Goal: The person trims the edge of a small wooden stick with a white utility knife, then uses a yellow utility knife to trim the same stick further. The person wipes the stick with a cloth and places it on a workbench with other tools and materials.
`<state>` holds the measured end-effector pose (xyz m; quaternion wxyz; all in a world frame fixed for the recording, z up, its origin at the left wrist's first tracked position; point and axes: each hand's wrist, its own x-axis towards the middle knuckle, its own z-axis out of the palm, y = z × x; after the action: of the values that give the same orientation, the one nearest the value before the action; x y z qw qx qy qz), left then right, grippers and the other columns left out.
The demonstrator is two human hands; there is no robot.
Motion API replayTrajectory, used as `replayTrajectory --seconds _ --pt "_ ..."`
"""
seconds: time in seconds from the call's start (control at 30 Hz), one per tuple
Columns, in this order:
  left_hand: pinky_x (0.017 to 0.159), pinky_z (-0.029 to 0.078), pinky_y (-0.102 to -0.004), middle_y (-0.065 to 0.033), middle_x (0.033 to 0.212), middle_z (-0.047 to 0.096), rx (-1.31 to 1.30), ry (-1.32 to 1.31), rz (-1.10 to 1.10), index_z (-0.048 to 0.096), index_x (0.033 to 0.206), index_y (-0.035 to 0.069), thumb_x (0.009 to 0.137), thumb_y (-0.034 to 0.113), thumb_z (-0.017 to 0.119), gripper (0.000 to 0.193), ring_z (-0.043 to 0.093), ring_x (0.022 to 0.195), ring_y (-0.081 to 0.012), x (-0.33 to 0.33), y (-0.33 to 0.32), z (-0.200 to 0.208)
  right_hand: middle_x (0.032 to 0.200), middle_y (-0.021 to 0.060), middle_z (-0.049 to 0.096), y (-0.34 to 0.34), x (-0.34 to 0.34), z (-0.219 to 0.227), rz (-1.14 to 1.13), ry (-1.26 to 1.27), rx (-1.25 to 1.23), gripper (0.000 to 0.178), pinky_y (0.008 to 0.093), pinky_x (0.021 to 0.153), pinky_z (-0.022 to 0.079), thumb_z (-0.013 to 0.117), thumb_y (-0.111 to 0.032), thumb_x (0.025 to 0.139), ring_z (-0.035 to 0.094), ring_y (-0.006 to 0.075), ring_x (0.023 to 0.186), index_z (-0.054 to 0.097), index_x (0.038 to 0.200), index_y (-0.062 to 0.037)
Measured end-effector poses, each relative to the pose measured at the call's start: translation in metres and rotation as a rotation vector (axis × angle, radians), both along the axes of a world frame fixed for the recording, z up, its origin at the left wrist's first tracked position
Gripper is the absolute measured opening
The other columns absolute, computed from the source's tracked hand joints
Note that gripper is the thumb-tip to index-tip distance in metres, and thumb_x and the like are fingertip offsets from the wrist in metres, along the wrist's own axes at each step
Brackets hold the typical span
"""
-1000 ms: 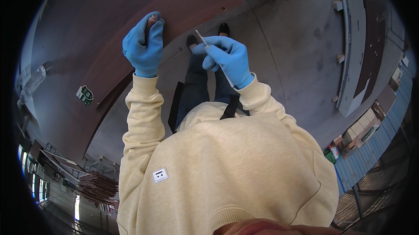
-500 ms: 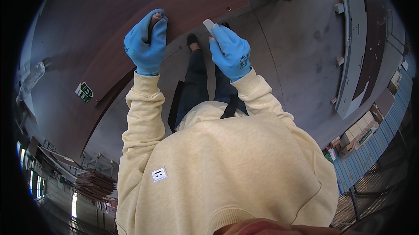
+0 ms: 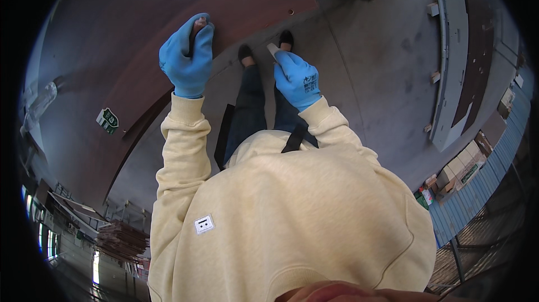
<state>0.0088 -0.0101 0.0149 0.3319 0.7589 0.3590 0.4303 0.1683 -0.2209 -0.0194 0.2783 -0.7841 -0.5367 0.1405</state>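
My left hand (image 3: 188,58), in a blue glove, is closed above a dark brown wood-look panel (image 3: 247,13). Its fingers pinch a small brownish-pink piece (image 3: 200,22), mostly hidden by the glove, so its kind cannot be made out. On the right, past the panel's near edge and over the floor, my right hand (image 3: 298,80) is gloved in blue too. It is closed round a thin, flat, pale scraper-like blade (image 3: 273,49), whose tip points up and left. The rest of that blade lies hidden in the fingers.
A green and white sticker (image 3: 107,121) is on the panel at left, near a clear plastic bottle-like object (image 3: 42,100). Round holes show by the panel's far right end. At right, grey and brown boards (image 3: 457,66) lie on blocks, with cardboard boxes (image 3: 460,170) beyond.
My right hand has drawn down toward my body with the pale blade, away from the panel's edge. My left hand stays almost where it was.
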Motion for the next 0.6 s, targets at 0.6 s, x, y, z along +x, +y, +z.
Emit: replayTrajectory --seconds 0.6 --pt "0.080 0.066 -0.0309 -0.0123 0.105 0.081 -0.003 0.087 -0.027 0.078 0.114 -0.002 0.098 0.005 0.076 0.018 0.080 0.087 -0.0190 -0.004 -0.001 0.003 0.101 0.0100 0.076 0.044 0.006 0.060 -0.016 0.032 -0.018 0.042 0.0368 0.056 0.058 0.072 -0.018 0.093 0.071 0.0266 0.068 0.069 0.134 -0.0076"
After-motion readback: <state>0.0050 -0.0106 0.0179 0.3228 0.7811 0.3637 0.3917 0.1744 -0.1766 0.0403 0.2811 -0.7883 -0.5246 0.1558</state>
